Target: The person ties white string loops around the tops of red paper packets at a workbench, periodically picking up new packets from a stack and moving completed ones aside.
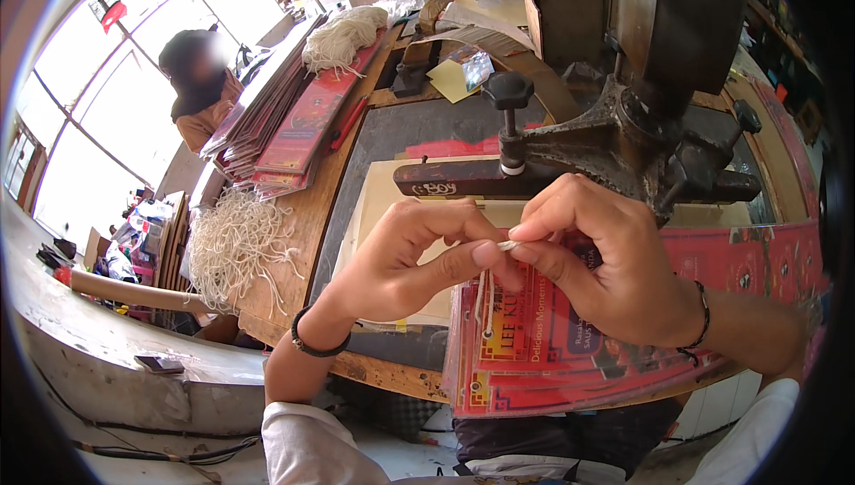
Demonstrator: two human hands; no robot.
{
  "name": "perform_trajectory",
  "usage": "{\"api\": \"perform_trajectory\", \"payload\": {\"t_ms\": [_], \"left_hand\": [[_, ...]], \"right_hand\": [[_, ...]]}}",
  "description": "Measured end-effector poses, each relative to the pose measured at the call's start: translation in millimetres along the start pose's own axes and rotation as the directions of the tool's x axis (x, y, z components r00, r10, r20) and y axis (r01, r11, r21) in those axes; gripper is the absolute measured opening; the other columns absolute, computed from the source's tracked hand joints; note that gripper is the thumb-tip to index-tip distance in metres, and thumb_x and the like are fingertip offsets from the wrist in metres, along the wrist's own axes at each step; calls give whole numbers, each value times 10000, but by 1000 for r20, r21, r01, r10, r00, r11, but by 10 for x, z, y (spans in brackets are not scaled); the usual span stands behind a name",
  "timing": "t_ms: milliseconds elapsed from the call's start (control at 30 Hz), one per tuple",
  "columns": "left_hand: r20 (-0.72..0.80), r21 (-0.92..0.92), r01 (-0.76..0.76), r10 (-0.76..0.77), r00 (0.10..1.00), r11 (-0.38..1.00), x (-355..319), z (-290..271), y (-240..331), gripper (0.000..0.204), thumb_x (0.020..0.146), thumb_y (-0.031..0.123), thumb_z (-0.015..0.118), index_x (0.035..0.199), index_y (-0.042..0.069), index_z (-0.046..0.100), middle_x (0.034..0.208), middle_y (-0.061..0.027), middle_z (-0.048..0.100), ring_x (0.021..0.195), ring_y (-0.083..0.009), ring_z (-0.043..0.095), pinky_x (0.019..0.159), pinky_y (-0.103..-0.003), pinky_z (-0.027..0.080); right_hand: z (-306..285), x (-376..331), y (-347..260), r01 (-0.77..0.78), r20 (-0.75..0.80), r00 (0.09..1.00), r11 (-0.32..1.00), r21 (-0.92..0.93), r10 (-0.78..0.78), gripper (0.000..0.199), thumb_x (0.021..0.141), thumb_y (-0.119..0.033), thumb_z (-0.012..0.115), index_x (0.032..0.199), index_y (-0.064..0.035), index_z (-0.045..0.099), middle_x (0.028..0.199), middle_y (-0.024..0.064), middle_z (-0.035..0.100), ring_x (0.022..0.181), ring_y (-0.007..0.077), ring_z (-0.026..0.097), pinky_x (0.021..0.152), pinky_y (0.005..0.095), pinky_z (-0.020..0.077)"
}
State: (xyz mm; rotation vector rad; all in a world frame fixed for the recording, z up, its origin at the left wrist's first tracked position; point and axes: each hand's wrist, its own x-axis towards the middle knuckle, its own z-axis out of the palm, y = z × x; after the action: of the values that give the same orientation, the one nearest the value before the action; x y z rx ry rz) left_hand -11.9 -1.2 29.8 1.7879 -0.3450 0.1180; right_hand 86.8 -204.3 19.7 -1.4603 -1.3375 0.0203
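Note:
My left hand [414,258] and my right hand [614,267] meet in front of me, fingertips close together. Thumb and forefinger of each are pinched on a white string [482,302], whose strands hang down from the fingers. The string's lower end reaches a hole near the edge of a red printed sheet [548,378] with a glossy surface. That sheet lies on top of a fanned stack at the table's near edge, below my hands. The string between the fingertips is partly hidden, so whether it is knotted cannot be seen.
A heavy metal press [614,133] with black knobs stands just beyond my hands. Left on the wooden table [352,362] lie a loose heap of white strings [236,253], a stack of red sheets [307,133] and a string bundle [343,40]. Another person [200,84] is at far left.

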Motion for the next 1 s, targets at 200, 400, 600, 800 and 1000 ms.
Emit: {"api": "perform_trajectory", "payload": {"t_ms": [200,400,600,800,1000], "left_hand": [[104,97,135,-145,984,986,-51,-94,226,183,963,123,626,849,9,714,669,-51,631,603,-126,555,675,-307,432],[154,377,-142,89,984,915,-16,-145,197,154,922,140,673,815,36,705,667,-37,627,626,-160,525,663,-318,372],[231,292,-231,166,959,928,9,-220,110,155,927,150,660,813,46,677,706,-30,632,679,-209,542,684,-363,378],[323,300,-250,149,935,920,18,-189,100,146,926,131,657,821,33,635,757,-45,659,650,-232,548,692,-379,400],[291,301,-239,149,945,923,20,-332,46,208,827,152,797,945,8,705,773,-61,671,678,-181,627,630,-321,479]], "right_hand": [[-15,13,22,144,43,989,986,-79,-141,130,882,-42,726,955,-31,619,902,105,651,777,196,629,684,307,501],[-4,15,27,175,70,983,982,-68,-171,140,883,-32,720,961,-32,604,911,108,642,776,192,615,683,305,491],[-29,13,-11,119,50,992,993,-22,-118,134,901,-49,711,964,-29,594,925,111,624,785,171,610,683,291,492],[-24,14,23,178,55,982,984,5,-178,121,909,-47,700,960,-30,591,922,115,625,791,175,611,694,294,495],[-14,22,23,148,40,988,989,15,-149,126,918,-44,690,977,-28,581,924,107,619,766,155,589,673,274,484]]}}
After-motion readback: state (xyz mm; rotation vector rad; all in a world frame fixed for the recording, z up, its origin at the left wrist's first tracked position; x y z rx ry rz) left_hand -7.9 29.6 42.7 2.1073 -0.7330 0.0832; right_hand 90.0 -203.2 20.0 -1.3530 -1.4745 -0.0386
